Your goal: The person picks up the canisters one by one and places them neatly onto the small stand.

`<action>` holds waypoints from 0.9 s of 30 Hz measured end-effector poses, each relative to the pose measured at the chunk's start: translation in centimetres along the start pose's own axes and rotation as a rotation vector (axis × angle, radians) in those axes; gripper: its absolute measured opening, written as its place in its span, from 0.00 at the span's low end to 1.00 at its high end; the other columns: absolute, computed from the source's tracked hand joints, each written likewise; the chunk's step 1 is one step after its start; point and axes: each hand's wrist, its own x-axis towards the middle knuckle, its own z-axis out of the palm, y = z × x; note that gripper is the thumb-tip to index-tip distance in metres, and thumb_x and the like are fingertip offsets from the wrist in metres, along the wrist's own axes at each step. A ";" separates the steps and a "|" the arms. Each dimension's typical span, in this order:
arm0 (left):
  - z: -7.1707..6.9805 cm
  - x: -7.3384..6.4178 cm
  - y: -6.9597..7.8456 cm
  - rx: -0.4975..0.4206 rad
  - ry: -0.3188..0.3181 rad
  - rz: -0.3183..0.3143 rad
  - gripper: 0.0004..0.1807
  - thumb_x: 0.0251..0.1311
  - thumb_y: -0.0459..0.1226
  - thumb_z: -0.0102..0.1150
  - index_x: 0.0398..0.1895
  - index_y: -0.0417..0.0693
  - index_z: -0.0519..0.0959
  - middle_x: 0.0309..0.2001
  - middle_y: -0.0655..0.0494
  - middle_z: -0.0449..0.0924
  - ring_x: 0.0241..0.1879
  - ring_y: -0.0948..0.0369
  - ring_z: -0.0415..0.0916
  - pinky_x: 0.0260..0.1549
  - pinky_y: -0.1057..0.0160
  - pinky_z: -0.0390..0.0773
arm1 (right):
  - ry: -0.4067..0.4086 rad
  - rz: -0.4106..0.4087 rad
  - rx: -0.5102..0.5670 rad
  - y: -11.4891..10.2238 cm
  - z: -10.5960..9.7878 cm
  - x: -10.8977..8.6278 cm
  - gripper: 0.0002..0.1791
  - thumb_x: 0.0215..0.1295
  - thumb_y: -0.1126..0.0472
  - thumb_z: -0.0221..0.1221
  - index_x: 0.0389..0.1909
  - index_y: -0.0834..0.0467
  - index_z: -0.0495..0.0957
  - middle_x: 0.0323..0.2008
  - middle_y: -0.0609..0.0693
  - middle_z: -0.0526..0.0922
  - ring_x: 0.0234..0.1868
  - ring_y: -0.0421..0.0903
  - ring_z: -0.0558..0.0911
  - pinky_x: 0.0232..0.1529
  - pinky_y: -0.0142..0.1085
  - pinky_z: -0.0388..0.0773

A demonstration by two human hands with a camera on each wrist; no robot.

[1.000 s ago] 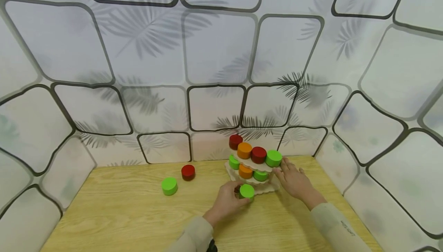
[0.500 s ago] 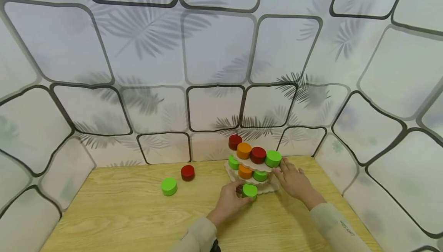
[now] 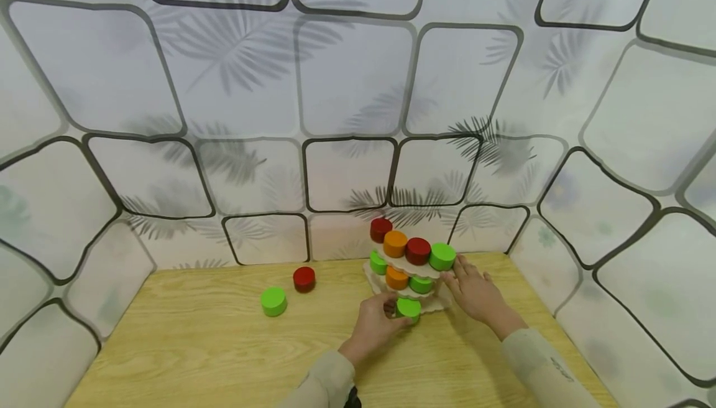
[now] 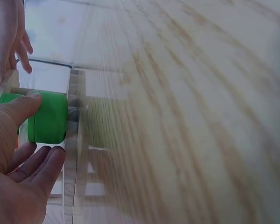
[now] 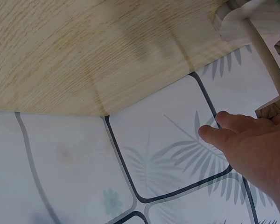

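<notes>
My left hand pinches a green round block between thumb and fingers at the front edge of a tiered wooden stand. In the left wrist view the thumb lies on one side of this green block, with fingers below it. Fingers extended, my right hand rests against the right side of the stand's upper tier. The right wrist view shows that hand touching a tier's edge, beside a wooden post. Red, orange and green blocks sit on the upper two tiers.
Left of the stand, a loose green block and a red block lie on the wooden table. A patterned wall covering rises close behind the stand and along both sides of the table.
My left hand has slid slightly right with the green block, bringing it closer in under the middle tier. The right hand has stayed in place on the stand.
</notes>
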 end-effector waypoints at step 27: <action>1.0 0.7 -0.3 0.180 0.099 0.192 0.15 0.55 0.41 0.82 0.41 0.43 0.89 0.32 0.51 0.83 0.33 0.60 0.76 0.30 0.75 0.70 | -0.010 0.005 -0.006 0.1 0.1 0.0 0.41 0.87 0.41 0.36 0.79 0.74 0.56 0.80 0.73 0.56 0.77 0.75 0.62 0.71 0.76 0.57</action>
